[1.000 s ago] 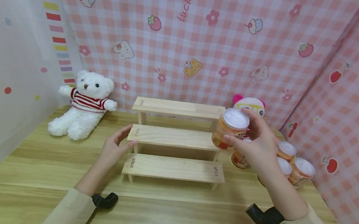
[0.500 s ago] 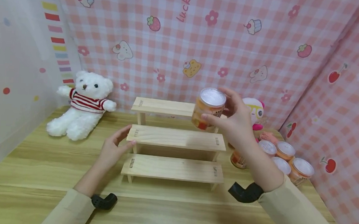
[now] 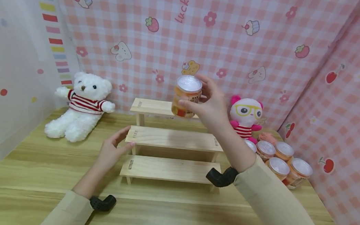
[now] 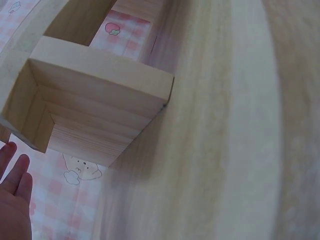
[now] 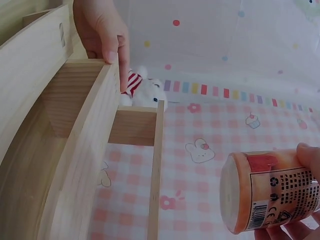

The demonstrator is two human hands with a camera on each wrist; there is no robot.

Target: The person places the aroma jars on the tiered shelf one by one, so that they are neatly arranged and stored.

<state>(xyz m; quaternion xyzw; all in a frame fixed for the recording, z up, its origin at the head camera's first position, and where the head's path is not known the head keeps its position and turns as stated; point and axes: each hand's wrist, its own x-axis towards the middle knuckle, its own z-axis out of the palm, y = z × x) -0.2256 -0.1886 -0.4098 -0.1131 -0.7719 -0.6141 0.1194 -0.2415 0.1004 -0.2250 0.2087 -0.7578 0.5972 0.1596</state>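
Note:
A three-step wooden display stand [image 3: 175, 138] stands on the table. My left hand [image 3: 112, 149] holds the left end of its middle step, thumb at the front edge and fingers at the back; the right wrist view also shows this left hand [image 5: 104, 32] on the board. In the left wrist view only some fingers [image 4: 17, 182] show beside the stand. My right hand [image 3: 212, 106] grips a clear jar [image 3: 186, 97] with a silvery lid and orange contents, held upright above the top step. Its printed label [image 5: 285, 192] faces the right wrist camera.
Several similar jars [image 3: 300, 169] stand together at the right of the table. Behind them sits a pink-and-white plush panda [image 3: 246, 113] with yellow glasses. A white teddy bear [image 3: 86, 101] sits at the back left. A pink checked cloth [image 3: 159, 39] hangs behind.
My right hand has carried the jar left and upward, from the stand's right side to above its top step. The plush panda has come into fuller view. My left hand has stayed put.

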